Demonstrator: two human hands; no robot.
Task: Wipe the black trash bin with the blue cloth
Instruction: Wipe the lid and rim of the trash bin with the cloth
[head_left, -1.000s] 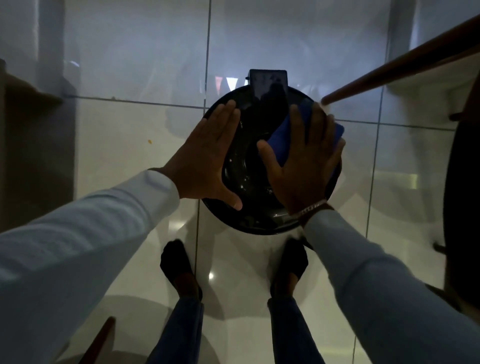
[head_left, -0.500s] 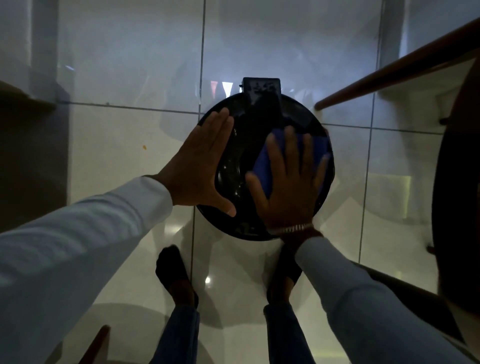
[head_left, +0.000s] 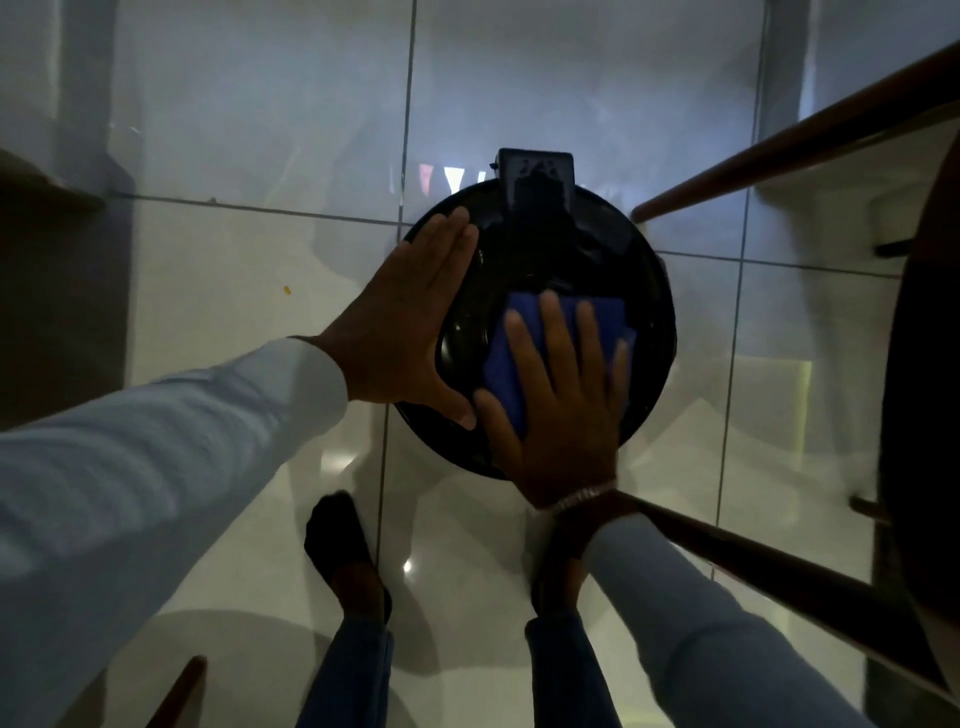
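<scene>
The round black trash bin (head_left: 597, 249) stands on the tiled floor below me, seen from above, with its pedal block at the far edge. My left hand (head_left: 410, 322) lies flat on the left side of the lid, fingers straight and thumb spread. My right hand (head_left: 566, 405) presses the folded blue cloth (head_left: 506, 358) flat against the near middle of the lid, fingers spread over it. Part of the cloth is hidden under my palm.
My two feet (head_left: 343, 551) stand on the glossy white tiles just before the bin. Dark wooden furniture legs and rails (head_left: 779, 150) cross the right side, and a dark round edge (head_left: 919, 415) fills the far right. A dark shelf (head_left: 47, 182) sits at the left.
My right hand has slid the blue cloth from the lid's far right toward me, to the near middle. The left hand has stayed flat on the lid's left side.
</scene>
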